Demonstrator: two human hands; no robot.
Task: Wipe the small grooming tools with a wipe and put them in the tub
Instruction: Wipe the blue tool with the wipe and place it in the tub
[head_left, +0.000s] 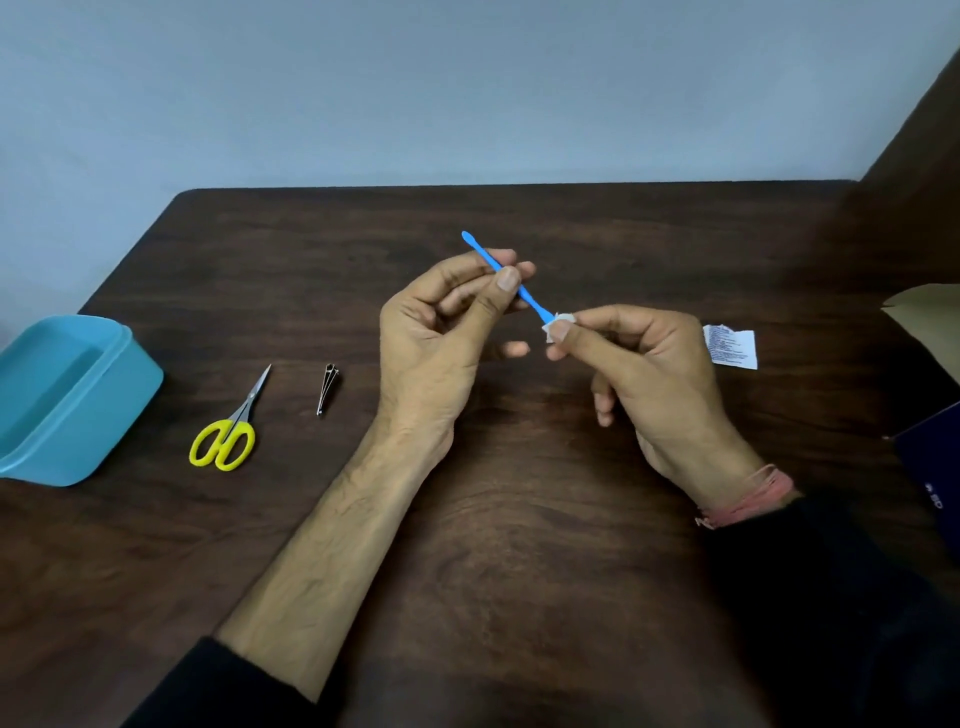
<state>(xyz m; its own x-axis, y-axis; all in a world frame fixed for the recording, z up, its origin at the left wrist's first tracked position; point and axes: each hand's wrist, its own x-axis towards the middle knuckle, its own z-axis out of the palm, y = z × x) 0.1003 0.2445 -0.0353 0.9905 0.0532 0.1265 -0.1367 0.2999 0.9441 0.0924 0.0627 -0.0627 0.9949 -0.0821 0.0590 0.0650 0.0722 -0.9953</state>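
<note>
Left hand (441, 332) pinching slim blue plastic grooming stick (511, 283) at mid-shaft, thumb over curled fingers; spoon tip poking out toward 11 o'clock. Right hand (649, 374) clamped on small folded white wipe (558, 325), thumb and forefinger squeezing it round the stick's lower end, at 4 o'clock from the left pinch. Stick held in air over counter centre, tilted, not touching wood.

Handling guess: stick very light, thin, a bit flexible, likely slick once wet; best gripped mid-shaft with wipe run out toward each tip. Wipe soft, limp, damp probably.

Outward, at 8 o'clock from hands: small silver metal nail clipper (327, 389) lying flat, then yellow-handled steel scissors (228, 426) just beside it, blades shut, tips toward 1 o'clock. Both stiff; scissors sharp-tipped, so take by handles; clipper small, smooth, pinch by sides. Both on counter, outside tub. At 9 o'clock, far left edge: open teal plastic tub (67, 400), partly cut off, nothing seen in the visible part. At 3 o'clock, just past right hand: torn white printed sachet (730, 345).

Dark brown wood-grain counter (519, 519), matte. Pale blue-grey wall (467, 88) behind. Tan cardboard corner (930, 306) and dark blue object (935, 483) at right edge, unclear what.
</note>
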